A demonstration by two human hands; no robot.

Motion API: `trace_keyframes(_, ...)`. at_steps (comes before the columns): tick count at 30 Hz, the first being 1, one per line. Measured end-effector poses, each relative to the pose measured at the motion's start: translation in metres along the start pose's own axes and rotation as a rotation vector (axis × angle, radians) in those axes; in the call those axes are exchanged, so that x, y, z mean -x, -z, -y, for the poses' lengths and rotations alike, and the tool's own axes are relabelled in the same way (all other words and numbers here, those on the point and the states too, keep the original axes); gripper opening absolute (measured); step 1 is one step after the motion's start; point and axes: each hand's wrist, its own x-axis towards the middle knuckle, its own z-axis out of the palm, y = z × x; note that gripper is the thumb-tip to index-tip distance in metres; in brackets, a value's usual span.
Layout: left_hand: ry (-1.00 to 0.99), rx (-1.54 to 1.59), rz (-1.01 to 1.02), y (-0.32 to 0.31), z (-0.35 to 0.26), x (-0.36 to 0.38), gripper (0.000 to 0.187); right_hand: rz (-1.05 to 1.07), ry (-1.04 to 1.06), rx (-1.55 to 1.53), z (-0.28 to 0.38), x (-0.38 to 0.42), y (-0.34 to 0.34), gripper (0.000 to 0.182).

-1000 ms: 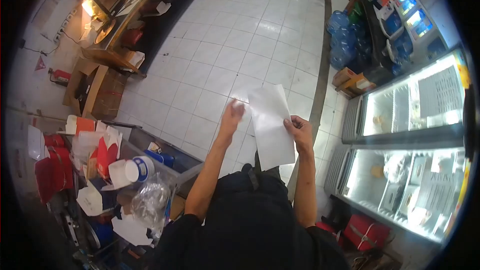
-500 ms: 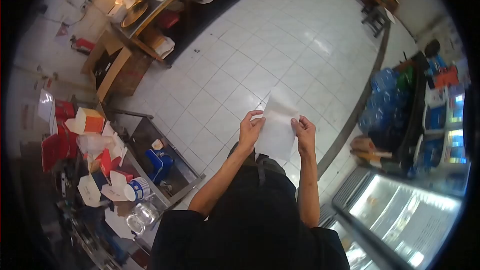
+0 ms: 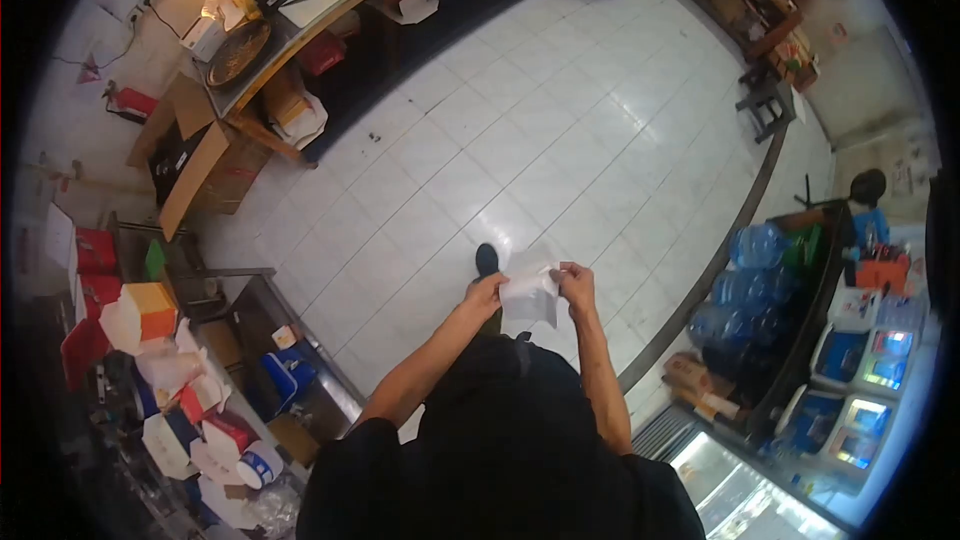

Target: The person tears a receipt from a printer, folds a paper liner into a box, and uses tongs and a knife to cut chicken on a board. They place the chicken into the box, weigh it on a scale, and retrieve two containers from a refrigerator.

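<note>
- Head view, the only one here: the whitish sheet (image 3: 528, 302) is right between the hands, left hand (image 3: 486, 290) pinching one side and right hand (image 3: 577, 287) pinching the other. Hands are apart, fingers closed on the edges.
- What's changed: a second ago the left hand was off the sheet and only the right had it. Now both do, and it shows a lot shorter, with a bend or curl across the top. So I'd say it's better controlled with two grips, though I can't tell if that's a proper fold.
- The camera has swung too, so the lit fridge (image 3: 735, 490) now sits lower, behind and right of the right hand.
- Surface: nothing's under the sheet but air, then pale tiled floor (image 3: 430, 210) with some dark specks way ahead of the left hand. A dark shoe (image 3: 487, 259) pokes out just ahead of that hand.
- Room, left of the left hand: metal-edged unit (image 3: 232, 272) with a blue container (image 3: 288, 376) inside, open food cartons (image 3: 150, 312) piled beyond it. Farther ahead, a cardboard box (image 3: 195, 175) and a counter with a round tray (image 3: 238, 52).
- Right of the right hand: big blue bottles (image 3: 757, 245), a stool (image 3: 765, 110) farther ahead.
</note>
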Motion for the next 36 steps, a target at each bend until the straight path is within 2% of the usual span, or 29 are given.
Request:
trace_keyframes(1,0.001,-0.074,-0.081,-0.012,-0.017,-0.006,0.019,-0.008,-0.034,-0.040,0.020,-0.017,-0.006,0.013)
trace_keyframes(4,-0.046,-0.054,-0.060,-0.032,-0.066,-0.031,0.019,0.008,-0.032,-0.019,0.036,-0.083,-0.020,0.009)
trace_keyframes(6,-0.124,-0.073,-0.103,-0.060,-0.108,-0.028,0.019,0.042,-0.057,0.027,0.080,-0.107,-0.038,0.014)
trace_keyframes(8,-0.351,-0.161,0.008,-0.082,-0.148,-0.020,0.022,0.127,-0.033,-0.091,0.130,-0.120,-0.057,0.026)
trace_keyframes(11,-0.436,-0.237,0.013,-0.104,-0.211,-0.031,0.028,0.219,0.063,-0.106,0.182,-0.161,-0.080,0.036)
trace_keyframes(14,-0.557,-0.181,-0.010,-0.132,-0.266,-0.041,0.026,0.244,0.137,-0.125,0.232,-0.207,-0.113,0.036)
trace_keyframes(15,-0.567,-0.170,-0.028,-0.139,-0.284,-0.048,0.026,0.263,0.145,-0.116,0.250,-0.222,-0.124,0.034)
trace_keyframes(17,-0.717,-0.317,-0.118,-0.150,-0.320,-0.063,0.023,0.329,0.177,-0.122,0.285,-0.251,-0.145,0.030)
trace_keyframes(20,-0.771,-0.199,-0.074,-0.177,-0.386,-0.091,0.020,0.411,0.241,-0.131,0.329,-0.313,-0.179,0.021)
trace_keyframes(24,-0.791,-0.237,-0.123,-0.232,-0.493,-0.105,0.019,0.473,0.278,-0.080,0.423,-0.386,-0.218,0.014)
trace_keyframes(26,-0.941,-0.255,-0.075,-0.261,-0.545,-0.113,0.028,0.500,0.328,-0.115,0.475,-0.416,-0.238,0.015)
trace_keyframes(27,-0.946,-0.251,-0.077,-0.276,-0.568,-0.111,0.028,0.529,0.346,-0.120,0.494,-0.427,-0.245,0.016)
trace_keyframes(29,-1.055,-0.231,0.001,-0.303,-0.614,-0.108,0.044,0.569,0.386,-0.080,0.533,-0.453,-0.260,0.017)
trace_keyframes(30,-1.070,-0.204,-0.012,-0.313,-0.631,-0.108,0.044,0.603,0.428,-0.052,0.551,-0.467,-0.269,0.017)
trace_keyframes(32,-1.068,-0.271,0.017,-0.328,-0.665,-0.112,0.057,0.633,0.447,-0.043,0.581,-0.490,-0.285,0.018)
trace_keyframes(36,-1.083,-0.328,-0.030,-0.346,-0.724,-0.137,0.054,0.628,0.470,-0.043,0.622,-0.543,-0.317,0.018)
